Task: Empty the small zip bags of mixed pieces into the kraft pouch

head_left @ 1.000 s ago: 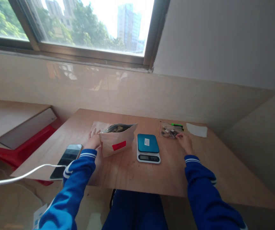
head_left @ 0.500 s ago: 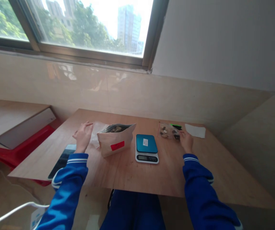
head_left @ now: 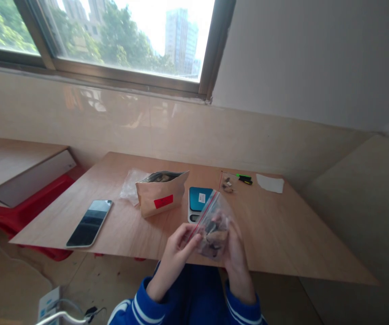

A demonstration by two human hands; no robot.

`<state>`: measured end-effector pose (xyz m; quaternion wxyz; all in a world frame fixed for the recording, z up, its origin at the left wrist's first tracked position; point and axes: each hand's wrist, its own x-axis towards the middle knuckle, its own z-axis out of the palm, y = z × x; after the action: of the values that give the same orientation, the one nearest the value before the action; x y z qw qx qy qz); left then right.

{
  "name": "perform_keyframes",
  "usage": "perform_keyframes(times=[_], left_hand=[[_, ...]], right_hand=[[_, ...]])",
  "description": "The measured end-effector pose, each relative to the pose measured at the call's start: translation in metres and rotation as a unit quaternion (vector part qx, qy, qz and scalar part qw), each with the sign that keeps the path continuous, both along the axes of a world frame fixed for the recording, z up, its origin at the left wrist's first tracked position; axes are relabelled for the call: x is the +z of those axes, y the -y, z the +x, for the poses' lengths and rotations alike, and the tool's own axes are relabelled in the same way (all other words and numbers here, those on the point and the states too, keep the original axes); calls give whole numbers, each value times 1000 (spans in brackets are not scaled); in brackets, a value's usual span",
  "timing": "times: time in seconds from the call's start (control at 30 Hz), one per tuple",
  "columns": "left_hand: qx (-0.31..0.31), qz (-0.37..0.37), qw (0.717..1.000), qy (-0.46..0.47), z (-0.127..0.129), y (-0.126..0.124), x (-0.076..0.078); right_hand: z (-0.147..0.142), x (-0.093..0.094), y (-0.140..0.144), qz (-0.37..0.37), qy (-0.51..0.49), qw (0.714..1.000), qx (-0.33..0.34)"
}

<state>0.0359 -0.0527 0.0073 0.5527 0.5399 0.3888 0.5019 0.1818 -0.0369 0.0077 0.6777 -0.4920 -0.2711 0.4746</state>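
A clear zip bag [head_left: 211,237] with a red seal line holds several dark and brown dried pieces, too blurred to name. My left hand [head_left: 179,248] pinches its sealed edge at the left. Around the bag's right side my right hand [head_left: 235,248] is closed, partly hidden behind the plastic. The bag is tilted over the table's front edge and covers part of the kitchen scale [head_left: 197,198], which has a blue top. Left of the scale stands an open brown paper pouch [head_left: 162,198] with a red label and contents showing inside.
A second zip bag [head_left: 228,183] with brown pieces lies at the back right, beside a green-and-black cutter [head_left: 245,179] and a white paper [head_left: 270,183]. A phone [head_left: 90,224] lies at the left, and a crumpled clear plastic bag [head_left: 131,187] is behind the pouch.
My right hand has brought one zip bag from the back right to the table's front edge. My left hand has come from beside the pouch to grip the same bag.
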Motion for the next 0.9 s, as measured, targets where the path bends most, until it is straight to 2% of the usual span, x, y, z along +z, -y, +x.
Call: perform_keyframes(times=[0.07,0.13,0.2,0.23,0.37,0.43,0.53,0.63,0.77,0.9], left_hand=[[33,-10,999,-1,-3,2,-5],[93,-1,995,-27,-7,5,-8],[128,21,989,-75,-10,7,-11],[139,35,984,-102,-10,9,-12],[176,106,962,-179,-8,15,-13],[163,140,957,-196,-8,18,-12],[88,171,962,-195,-10,23,-10],[52,130,979,-145,-12,27,-7],[104,15,988,-109,-13,25,-5],[106,-3,985,-135,-18,19,-3]], right_hand=[[-11,-7,1,-28,26,999,-1],[-19,-11,1,-45,96,991,-77],[-27,-9,4,-32,185,971,-147],[-32,-7,8,-16,219,966,-135],[-55,8,24,18,254,965,68],[-60,12,27,14,258,962,90],[-55,12,26,15,259,961,95],[-46,12,26,19,275,954,120],[-46,16,33,42,352,920,168],[-54,18,39,67,405,896,170]])
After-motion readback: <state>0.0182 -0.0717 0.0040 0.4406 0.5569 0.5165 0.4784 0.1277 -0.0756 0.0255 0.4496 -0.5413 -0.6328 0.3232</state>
